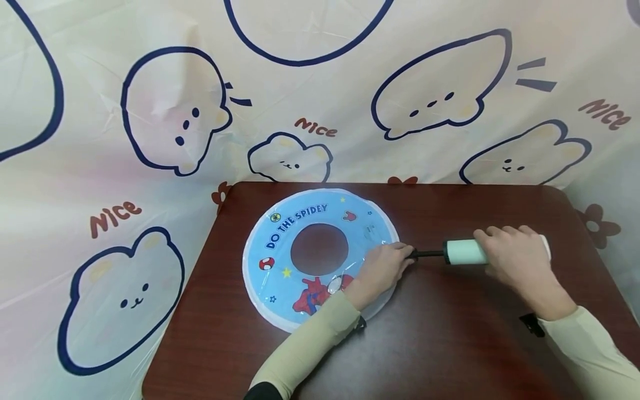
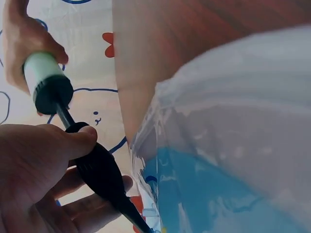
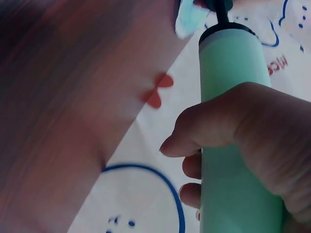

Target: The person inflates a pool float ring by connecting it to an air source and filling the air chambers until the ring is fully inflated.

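A light green hand pump (image 1: 465, 252) lies across the air above the table's right half, its cylinder gripped by my right hand (image 1: 517, 264). From its dark end a thin black rod runs left to a black tapered end piece (image 2: 99, 170). My left hand (image 1: 377, 272) holds that end piece between thumb and fingers, as the left wrist view shows. The tip meets the edge of a blue swim ring (image 1: 280, 261) with a clear rim and cartoon prints; the valve itself is hidden. In the right wrist view, the fingers curl round the green cylinder (image 3: 233, 63).
A dark reddish-brown table (image 1: 430, 344) with rounded corners carries the ring. Behind and beside it hangs a pale cloth (image 1: 350, 100) printed with cartoon animals. A dark strap piece (image 1: 531, 325) sits at the right wrist.
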A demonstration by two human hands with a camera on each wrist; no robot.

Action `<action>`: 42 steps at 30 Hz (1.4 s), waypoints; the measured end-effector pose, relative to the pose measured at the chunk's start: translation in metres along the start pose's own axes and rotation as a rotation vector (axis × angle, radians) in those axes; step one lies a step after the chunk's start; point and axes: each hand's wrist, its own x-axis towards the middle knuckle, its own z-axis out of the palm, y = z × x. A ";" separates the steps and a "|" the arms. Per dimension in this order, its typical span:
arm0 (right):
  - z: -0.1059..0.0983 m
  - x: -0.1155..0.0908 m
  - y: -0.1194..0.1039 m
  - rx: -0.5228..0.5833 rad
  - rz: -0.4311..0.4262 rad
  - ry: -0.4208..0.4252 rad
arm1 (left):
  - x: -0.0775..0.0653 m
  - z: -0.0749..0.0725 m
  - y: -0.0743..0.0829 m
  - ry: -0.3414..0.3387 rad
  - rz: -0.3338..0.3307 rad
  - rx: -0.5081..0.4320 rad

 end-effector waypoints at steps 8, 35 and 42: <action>0.015 0.018 -0.030 -0.007 -0.040 0.079 | 0.003 0.000 0.003 0.000 -0.019 -0.001; -0.019 -0.014 0.023 -0.033 -0.004 0.215 | 0.000 0.005 0.011 0.092 -0.070 -0.041; -0.011 -0.009 0.012 -0.048 -0.016 0.223 | -0.003 0.009 0.012 0.111 -0.067 -0.052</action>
